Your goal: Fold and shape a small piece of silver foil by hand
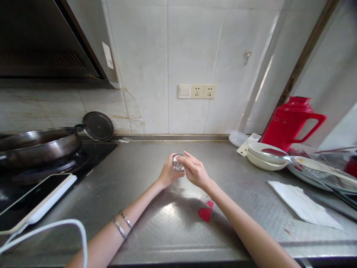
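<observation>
My left hand [167, 173] is wrapped round a small shiny round object [177, 163], silvery or clear like a faceted glass, held just above the steel counter in the middle. A whitish patch shows at its top; I cannot tell what it is. My right hand [196, 170] meets it from the right, its fingers curled over the object's top edge. What the right fingertips hold, if anything, is hidden. Below the hands a torn red scrap [205, 211] lies flat on the counter [145, 230], near my right forearm.
At left, a metal pan [41, 145] sits on the black stove, with a phone [36, 203] and white cable [55, 223] in front. At right are stacked bowls [266, 162], a red thermos flask [290, 121], a plate with utensils [315, 176] and a white napkin [302, 203].
</observation>
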Demonstrator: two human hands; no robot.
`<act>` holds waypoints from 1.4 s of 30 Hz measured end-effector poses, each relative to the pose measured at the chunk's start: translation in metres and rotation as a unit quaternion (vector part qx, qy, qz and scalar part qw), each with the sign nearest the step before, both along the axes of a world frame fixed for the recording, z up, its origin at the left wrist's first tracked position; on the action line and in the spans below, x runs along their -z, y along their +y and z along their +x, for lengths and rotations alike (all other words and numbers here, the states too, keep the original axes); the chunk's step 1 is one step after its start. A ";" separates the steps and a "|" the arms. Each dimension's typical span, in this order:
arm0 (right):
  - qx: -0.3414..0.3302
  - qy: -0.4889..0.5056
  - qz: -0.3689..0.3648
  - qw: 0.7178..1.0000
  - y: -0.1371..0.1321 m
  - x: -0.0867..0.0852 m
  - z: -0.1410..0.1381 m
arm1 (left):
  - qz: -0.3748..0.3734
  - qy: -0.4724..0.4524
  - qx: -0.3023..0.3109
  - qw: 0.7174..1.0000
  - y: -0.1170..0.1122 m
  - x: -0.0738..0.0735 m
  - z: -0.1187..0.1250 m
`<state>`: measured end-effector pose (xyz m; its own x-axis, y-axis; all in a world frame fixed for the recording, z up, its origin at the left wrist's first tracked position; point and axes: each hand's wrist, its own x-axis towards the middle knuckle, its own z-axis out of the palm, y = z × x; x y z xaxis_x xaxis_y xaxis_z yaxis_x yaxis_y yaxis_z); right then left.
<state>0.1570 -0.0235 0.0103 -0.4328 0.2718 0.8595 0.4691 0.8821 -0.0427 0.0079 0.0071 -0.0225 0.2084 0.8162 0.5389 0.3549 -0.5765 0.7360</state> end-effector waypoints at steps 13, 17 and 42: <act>0.043 -0.131 0.030 0.990 0.001 -0.004 0.000 | 0.055 0.044 0.046 0.996 -0.003 -0.004 -0.001; 0.019 -0.125 0.026 0.992 0.000 -0.002 -0.003 | 0.060 0.070 0.035 0.995 0.003 0.001 -0.004; 0.070 0.176 -0.204 0.961 0.015 0.011 0.000 | -0.075 -0.022 0.031 0.996 -0.007 -0.005 -0.004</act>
<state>0.1566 -0.0085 -0.0005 -0.0695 0.6505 0.7563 0.4743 0.6885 -0.5486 0.0041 -0.0004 -0.0175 0.2401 0.8740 0.4224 0.2866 -0.4796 0.8294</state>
